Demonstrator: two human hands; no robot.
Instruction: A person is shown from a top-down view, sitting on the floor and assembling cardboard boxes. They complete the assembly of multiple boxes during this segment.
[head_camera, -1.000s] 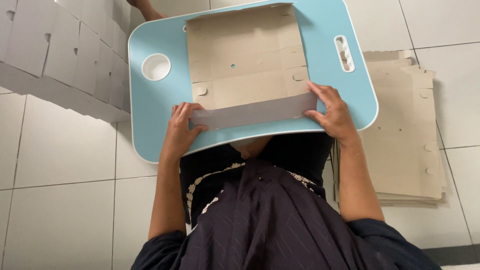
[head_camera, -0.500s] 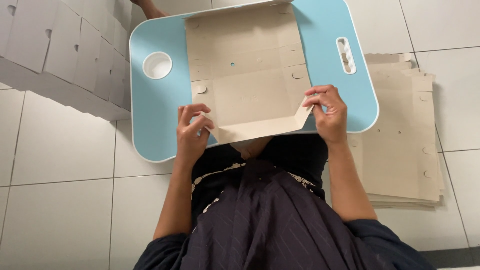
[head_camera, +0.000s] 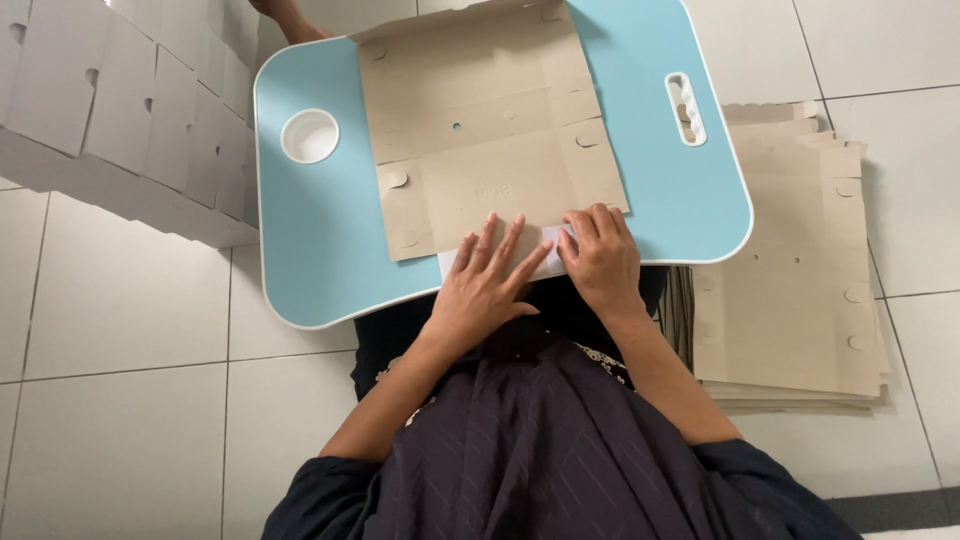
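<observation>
Both my hands lie flat and open on the cardboard sheet, spread over the blue lap table. Left hand and right hand are pressing its folded near flap down, gripping nothing; I judge the crease needs firm, even pressure next.

Cardboard sheet on tray — cardboard stack right.

Home floor used as a piecework spot. White tile floor; person sits on it at a small blue lap table. Folded boxes stacked to the left, flat cardboard blanks piled to the right. No bench or machinery visible.
</observation>
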